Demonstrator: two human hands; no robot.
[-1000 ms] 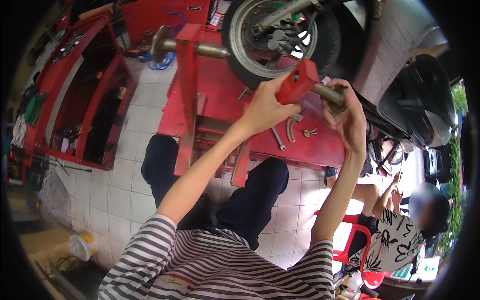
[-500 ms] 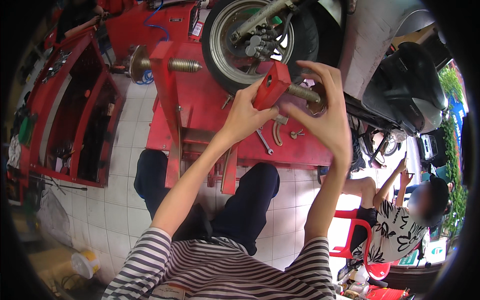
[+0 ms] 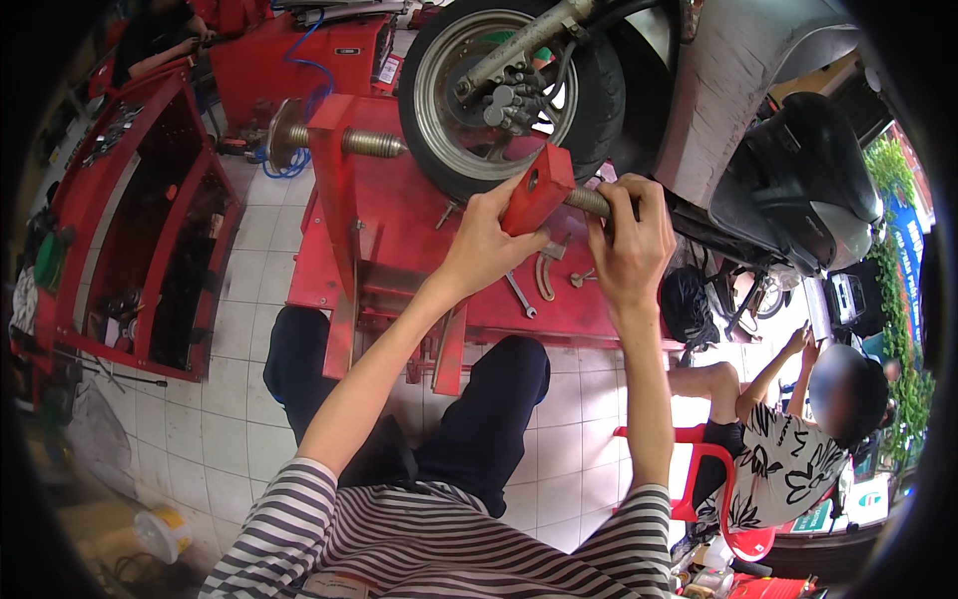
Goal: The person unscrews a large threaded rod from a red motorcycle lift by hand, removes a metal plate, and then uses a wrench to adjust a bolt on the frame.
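My left hand (image 3: 489, 240) is wrapped round a red clamp post (image 3: 541, 188), with the thumb along its near side. A threaded screw rod (image 3: 587, 202) sticks out of the post to the right. My right hand (image 3: 631, 240) has its fingers curled over the rod's outer end; the disc there is hidden behind them. A second red post (image 3: 334, 160) stands to the left and carries another threaded screw (image 3: 373, 143) with a round metal disc (image 3: 286, 134). Both posts rise from a red metal bench (image 3: 499, 317). A scooter's front wheel (image 3: 424, 130) stands behind them.
A wrench (image 3: 521, 296), a curved metal piece (image 3: 544, 275) and a small bolt (image 3: 582, 279) lie on the bench. The scooter's scratched panel (image 3: 723, 90) rises at right. A red tool cart (image 3: 160, 230) is at left. A person (image 3: 788, 454) sits at lower right.
My right hand has gone from spread fingers around the screw's end to fingers closed over it. The left hand keeps its grip on the post. The whole view has shifted slightly.
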